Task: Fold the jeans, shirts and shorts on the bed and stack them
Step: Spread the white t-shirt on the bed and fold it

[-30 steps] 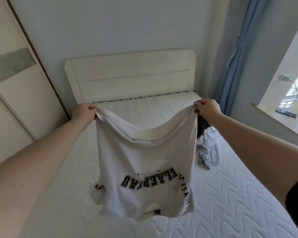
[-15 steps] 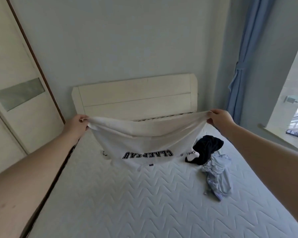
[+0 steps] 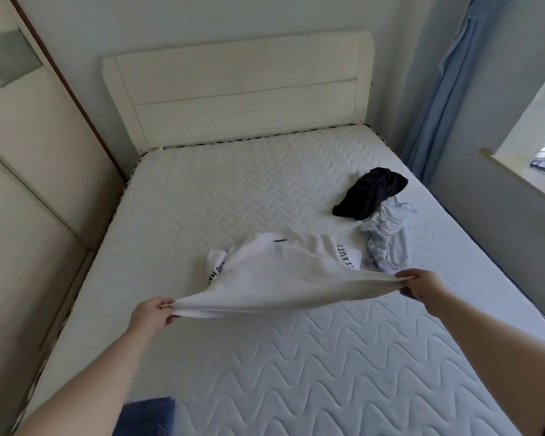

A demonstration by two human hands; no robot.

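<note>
A person stands at the foot of a bed point(image 3: 265, 190), arms stretched forward. The left hand point(image 3: 151, 314) and right hand point(image 3: 420, 286) each pinch one end of a white printed shirt's point(image 3: 274, 272) near edge, fingers closed tight on the cloth. A second ago the shirt hung upright in the air between the hands; now it has been swung down, its far end resting on the mattress with the collar toward the cream headboard point(image 3: 239, 89), while the near edge is still lifted and pulled taut. That likely means it is nearly spread flat, ready for folding to begin. To the right of the shirt, closer to the headboard, lie a crumpled black garment point(image 3: 370, 193) and a pale blue garment point(image 3: 387, 237), touching, not yet folded. Blue denim point(image 3: 147, 415) shows far from the headboard, at the foot end.
</note>
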